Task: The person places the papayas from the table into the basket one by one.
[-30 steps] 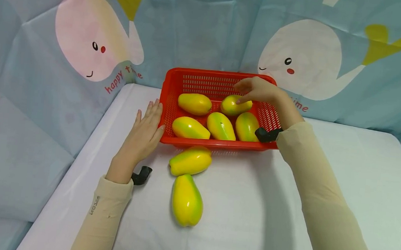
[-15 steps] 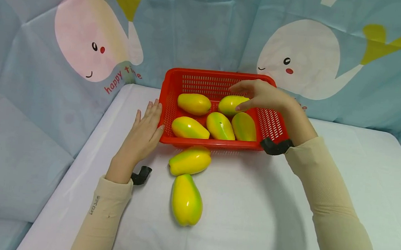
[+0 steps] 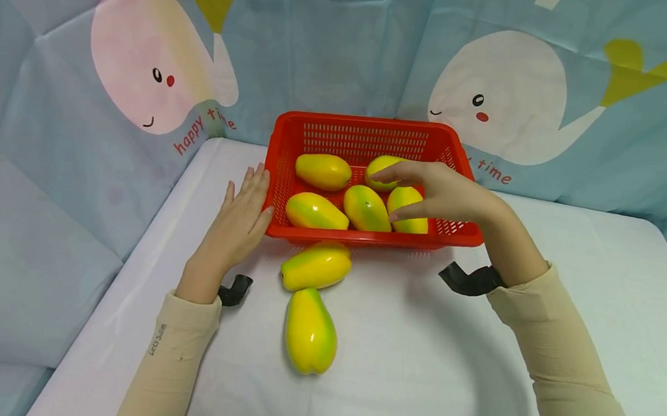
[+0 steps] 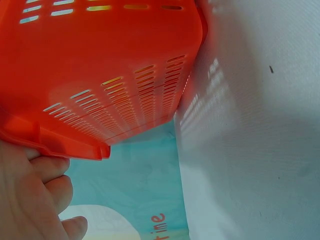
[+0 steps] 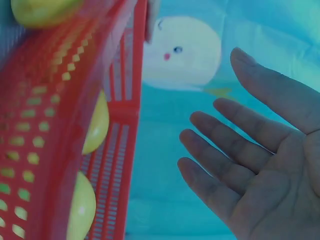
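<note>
A red plastic basket [image 3: 366, 239] holds several yellow-green papayas [image 3: 367, 209]. My left hand [image 3: 232, 220] rests its extended fingers against the basket's left side; in the left wrist view its fingertips [image 4: 60, 192] touch the rim. Over the basket's right part hovers my right hand [image 3: 446, 192], fingers spread from the thumb and nothing held. It partly covers the two right-hand papayas. In the right wrist view the palm [image 5: 270, 200] faces the camera, apart from the basket. Just in front of the basket lies one papaya [image 3: 317, 267], with another papaya [image 3: 311, 331] nearer to me.
A white-covered table [image 3: 391, 369] carries everything. Behind it hangs a light-blue curtain [image 3: 346, 52] with printed whales, close to the basket's back. Black wrist pieces [image 3: 471, 279] show at both sleeves.
My right hand has drawn back toward me and slightly right, from over the rear right papaya to the front right one. The left hand and the two papayas outside have stayed put.
</note>
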A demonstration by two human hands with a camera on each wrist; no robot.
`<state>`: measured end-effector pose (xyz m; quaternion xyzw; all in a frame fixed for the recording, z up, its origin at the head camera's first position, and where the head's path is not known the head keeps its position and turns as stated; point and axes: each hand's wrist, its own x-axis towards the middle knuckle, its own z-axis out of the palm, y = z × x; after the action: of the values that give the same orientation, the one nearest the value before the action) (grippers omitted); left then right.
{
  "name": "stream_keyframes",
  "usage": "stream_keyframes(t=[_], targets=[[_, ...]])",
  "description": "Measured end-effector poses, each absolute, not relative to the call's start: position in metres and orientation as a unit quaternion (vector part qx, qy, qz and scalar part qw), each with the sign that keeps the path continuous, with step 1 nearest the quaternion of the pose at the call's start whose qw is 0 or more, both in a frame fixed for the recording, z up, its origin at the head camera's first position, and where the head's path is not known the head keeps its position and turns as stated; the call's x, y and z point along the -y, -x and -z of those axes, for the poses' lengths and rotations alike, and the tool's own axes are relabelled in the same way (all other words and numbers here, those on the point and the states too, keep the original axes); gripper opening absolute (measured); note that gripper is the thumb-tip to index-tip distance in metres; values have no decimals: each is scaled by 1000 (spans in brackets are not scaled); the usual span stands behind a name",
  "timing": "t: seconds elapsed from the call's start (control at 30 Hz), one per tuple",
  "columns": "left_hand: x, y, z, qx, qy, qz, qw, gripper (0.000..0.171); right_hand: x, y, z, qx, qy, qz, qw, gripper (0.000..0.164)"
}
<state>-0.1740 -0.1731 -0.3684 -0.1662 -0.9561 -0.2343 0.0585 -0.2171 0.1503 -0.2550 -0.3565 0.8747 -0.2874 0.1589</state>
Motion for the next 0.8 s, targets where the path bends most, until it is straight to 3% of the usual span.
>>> stream_keyframes(t=[0.3, 0.8], targets=[[173, 175, 368, 957, 165, 233, 58, 62, -148, 187, 265, -851, 414, 297, 131, 51], [174, 177, 370, 957, 162, 235, 53, 62, -143, 145, 300, -793, 464, 365, 148, 54]])
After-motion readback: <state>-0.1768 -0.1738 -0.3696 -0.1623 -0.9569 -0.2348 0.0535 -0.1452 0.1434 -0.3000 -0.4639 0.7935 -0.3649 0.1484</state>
